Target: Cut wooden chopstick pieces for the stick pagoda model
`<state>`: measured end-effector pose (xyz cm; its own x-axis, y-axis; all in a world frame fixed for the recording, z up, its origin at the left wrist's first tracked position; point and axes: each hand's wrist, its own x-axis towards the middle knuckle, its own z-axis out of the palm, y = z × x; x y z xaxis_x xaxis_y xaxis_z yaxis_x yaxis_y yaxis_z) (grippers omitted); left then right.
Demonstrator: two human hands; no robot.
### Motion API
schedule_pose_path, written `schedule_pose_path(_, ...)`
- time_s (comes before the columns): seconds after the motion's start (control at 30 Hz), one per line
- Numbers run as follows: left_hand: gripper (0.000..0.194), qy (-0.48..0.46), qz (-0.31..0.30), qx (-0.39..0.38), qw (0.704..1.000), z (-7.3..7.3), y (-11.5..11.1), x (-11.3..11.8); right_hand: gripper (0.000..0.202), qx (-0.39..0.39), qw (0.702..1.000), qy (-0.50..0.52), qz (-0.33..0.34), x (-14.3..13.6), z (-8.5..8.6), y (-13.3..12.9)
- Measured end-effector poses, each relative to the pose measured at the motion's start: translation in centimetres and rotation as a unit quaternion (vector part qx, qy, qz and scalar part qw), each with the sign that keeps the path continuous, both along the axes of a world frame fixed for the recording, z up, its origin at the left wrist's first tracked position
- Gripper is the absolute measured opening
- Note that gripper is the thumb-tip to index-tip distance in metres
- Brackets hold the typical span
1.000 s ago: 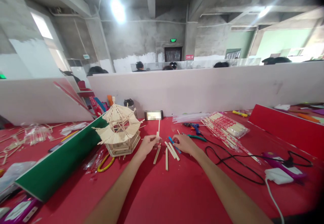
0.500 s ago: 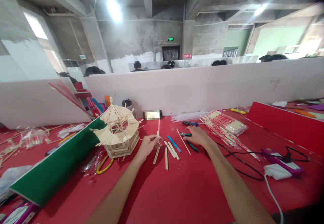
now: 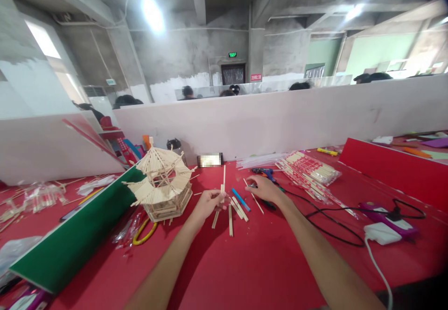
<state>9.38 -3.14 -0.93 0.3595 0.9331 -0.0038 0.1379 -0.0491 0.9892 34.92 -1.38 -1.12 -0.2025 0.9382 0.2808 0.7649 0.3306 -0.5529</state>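
Pale wood shows in the left hand (image 3: 212, 203), its thumb and fingers pinched on a wooden stick (image 3: 224, 175) whose long axis points from the grip towards the far edge of the red table (image 3: 231, 272); how steeply it tilts is hard to judge. The right hand (image 3: 263, 189) is well apart from the left, palm down, its fingertips over a pair of pliers (image 3: 269, 205) that it largely covers, so whether it grips them does not show. The held stick therefore lies to the right hand's left, across a gap. In that gap stand the obstacles: a thin stick (image 3: 258, 203) slanting just beside the right fingertips, then a blue strip (image 3: 241, 200) and short cut sticks (image 3: 239, 208) lying beside it. Another small bundle (image 3: 231, 220) sits nearer the table's near edge. Beyond the right hand is a blue glue gun (image 3: 268, 173), its black cable (image 3: 336, 240) looping towards the right side, with wrapped chopsticks (image 3: 310, 172) near the far edge. Left of the left hand stands a stick-built pavilion (image 3: 164, 195), a yellow handle (image 3: 144, 233) at its foot and a green board (image 3: 80, 230) behind. A phone (image 3: 210, 159) is propped at the far edge against the white partition (image 3: 280, 118).
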Motion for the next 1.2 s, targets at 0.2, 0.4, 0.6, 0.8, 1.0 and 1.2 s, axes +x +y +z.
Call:
schedule_pose_path(0.2,0.048,0.025,-0.074,0.008,0.997,-0.1,-0.3,0.6,0.024,-0.023,0.952,0.256,0.165,-5.7,0.2,-1.6)
schedule_pose_path(0.4,0.046,0.041,-0.062,0.022,0.997,-0.2,0.0,0.7,0.026,-0.077,0.913,0.376,0.138,-7.0,-1.0,-1.3)
schedule_pose_path(0.6,0.033,0.047,0.044,0.126,0.99,-0.6,1.7,-1.2,0.03,-0.071,0.9,0.426,0.057,-5.8,-1.2,-0.1)
schedule_pose_path(0.8,0.025,0.248,0.095,0.242,0.933,-1.3,3.9,-4.2,0.026,-0.032,0.91,0.411,0.039,-5.2,-1.5,0.2)
schedule_pose_path(1.0,0.021,0.379,0.057,0.226,0.896,-1.3,3.7,-4.7,0.02,0.014,0.929,0.368,0.046,-5.4,-2.1,0.5)
schedule_pose_path(1.2,0.019,0.44,0.11,0.194,0.87,-1.5,3.7,-4.9,0.019,0.031,0.936,0.348,0.044,-5.3,-2.2,0.6)
